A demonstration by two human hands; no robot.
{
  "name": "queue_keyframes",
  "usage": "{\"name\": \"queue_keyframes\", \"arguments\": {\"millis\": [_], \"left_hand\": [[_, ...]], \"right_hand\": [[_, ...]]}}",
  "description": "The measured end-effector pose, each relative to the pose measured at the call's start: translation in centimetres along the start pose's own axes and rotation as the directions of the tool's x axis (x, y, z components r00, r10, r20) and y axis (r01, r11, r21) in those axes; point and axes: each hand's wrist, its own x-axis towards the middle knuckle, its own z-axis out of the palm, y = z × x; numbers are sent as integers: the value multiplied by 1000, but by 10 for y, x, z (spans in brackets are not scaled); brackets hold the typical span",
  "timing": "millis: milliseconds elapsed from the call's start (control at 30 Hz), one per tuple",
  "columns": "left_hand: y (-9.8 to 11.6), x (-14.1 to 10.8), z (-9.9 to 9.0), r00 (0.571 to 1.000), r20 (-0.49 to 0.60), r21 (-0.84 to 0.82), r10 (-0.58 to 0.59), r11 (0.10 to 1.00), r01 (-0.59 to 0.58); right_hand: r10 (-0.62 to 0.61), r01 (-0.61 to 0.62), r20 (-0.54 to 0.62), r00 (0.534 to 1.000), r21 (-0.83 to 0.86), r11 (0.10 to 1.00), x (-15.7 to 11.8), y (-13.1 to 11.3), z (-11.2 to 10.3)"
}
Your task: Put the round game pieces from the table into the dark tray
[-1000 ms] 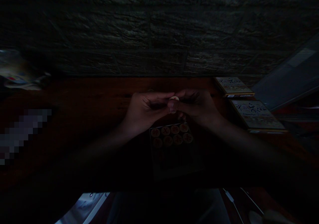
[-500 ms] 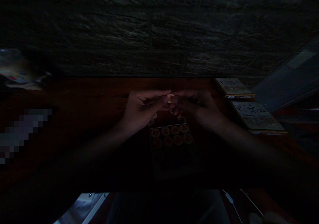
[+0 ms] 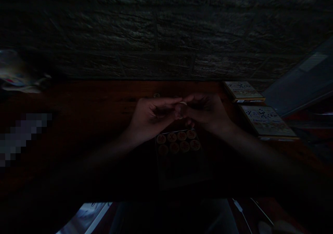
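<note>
My left hand [image 3: 156, 118] and my right hand [image 3: 206, 111] meet above the dark wooden table. Between their fingertips they pinch a round game piece [image 3: 183, 103], of which only a pale edge shows. Just below them lies an open box [image 3: 157, 164] with two rows of round pieces [image 3: 182, 136] marked with red characters at its far end. The near part of the box is too dark to make out. Another round piece [image 3: 156, 95] lies on the table behind my left hand.
Two flat boxes with printed lids [image 3: 244, 90] [image 3: 269, 120] lie on the table [image 3: 104, 105] at the right. A plastic-wrapped item [image 3: 19, 74] is at the far left, with a blurred-out object [image 3: 23, 133] nearer. A stone wall [image 3: 156, 33] rises behind.
The held piece has turned, so its red-marked face no longer shows, and the fingers have closed more over it. My left hand has shifted slightly right; a piece behind it now shows.
</note>
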Motion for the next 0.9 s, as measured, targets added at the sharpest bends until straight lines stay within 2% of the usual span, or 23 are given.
{"name": "queue_keyframes", "arguments": {"millis": [200,433,633,900], "left_hand": [[7,-1,0,994,-36,-43,-104,994,103],[6,1,3,986,-97,-102,-132,987,122],[5,2,2,979,-96,-181,-179,970,159],[3,4,2,980,-119,-170,-158,976,136]], "right_hand": [[-48,48,29,998,14,999,0,0,0],[-18,17,47,999,24,1000,-2,-5,2],[-25,22,56,998,61,998,-1,-4,1],[-66,76,-97,993,106,991,3,4,0]]}}
